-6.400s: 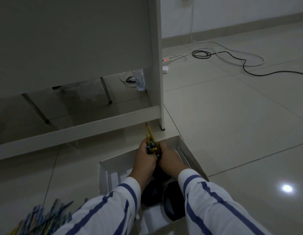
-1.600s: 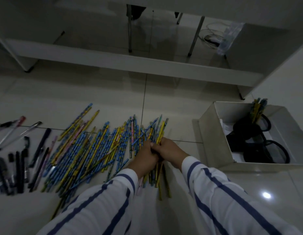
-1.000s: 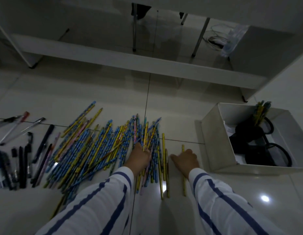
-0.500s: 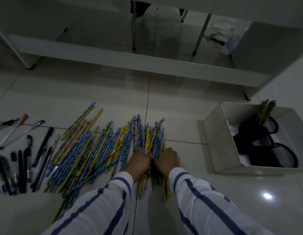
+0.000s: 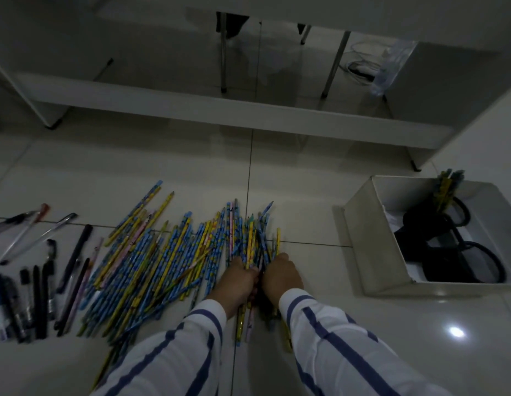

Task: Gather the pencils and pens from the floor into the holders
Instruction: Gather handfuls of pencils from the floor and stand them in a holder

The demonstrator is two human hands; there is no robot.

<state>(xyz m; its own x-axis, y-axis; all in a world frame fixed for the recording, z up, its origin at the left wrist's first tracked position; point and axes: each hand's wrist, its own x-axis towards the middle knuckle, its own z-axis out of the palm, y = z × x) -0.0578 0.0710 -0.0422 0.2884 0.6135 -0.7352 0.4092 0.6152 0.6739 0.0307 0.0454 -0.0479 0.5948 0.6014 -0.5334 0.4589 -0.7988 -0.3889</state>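
On the floor just left of the white box (image 5: 363,238), a bunch of pencils (image 5: 254,241) is being squeezed together between the two hands. The left hand (image 5: 240,277) and the right hand (image 5: 281,274) are being held side by side, almost touching. Their fingers are being curled round the bunch from either side, and nothing else is being held.

The bunch is being taken from the box-side edge of the pencil pile (image 5: 151,261), which is spreading farther left. The pens (image 5: 34,281) are lying farthest from the box, untouched.

Inside the box, the far holder (image 5: 420,224) is already carrying a few pencils. The near holder (image 5: 460,267) is looking empty, though the dim light is making this uncertain.

The step in hand is judged to be the gathering of another handful. Next, the bunch is likely needing to be gripped firmly, lifted clear of the strays, carried over the box wall and lowered upright into a holder.
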